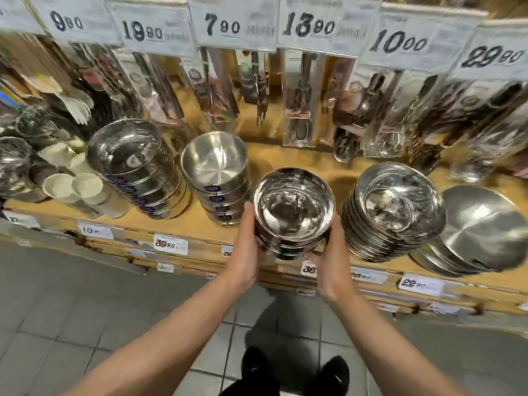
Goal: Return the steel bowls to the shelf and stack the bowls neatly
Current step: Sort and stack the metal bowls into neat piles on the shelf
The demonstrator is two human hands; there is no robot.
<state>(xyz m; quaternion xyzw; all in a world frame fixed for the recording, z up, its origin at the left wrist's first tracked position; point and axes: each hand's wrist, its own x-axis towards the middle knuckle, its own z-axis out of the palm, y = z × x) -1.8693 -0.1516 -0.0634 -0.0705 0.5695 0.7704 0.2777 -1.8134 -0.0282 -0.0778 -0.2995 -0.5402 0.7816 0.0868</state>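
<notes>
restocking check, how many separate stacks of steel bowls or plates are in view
5: tall stack far left, matte stack, held stack, shiny plate stack, flat plates far right. Blurred clutter at left may hide more.

Two bare forearms reach out from the bottom of the view, no sleeves anywhere along them, bare from the elbows to the wrists. No watch, no bracelet, no rings on the left hand (245, 252) or the right hand (328, 260); no gloves either. Look down between the arms: dark trousers (281, 324), grey-black, loose in the leg. Below them a pair of black shoes (335, 372), plain and matte, the toes rounded.
</notes>
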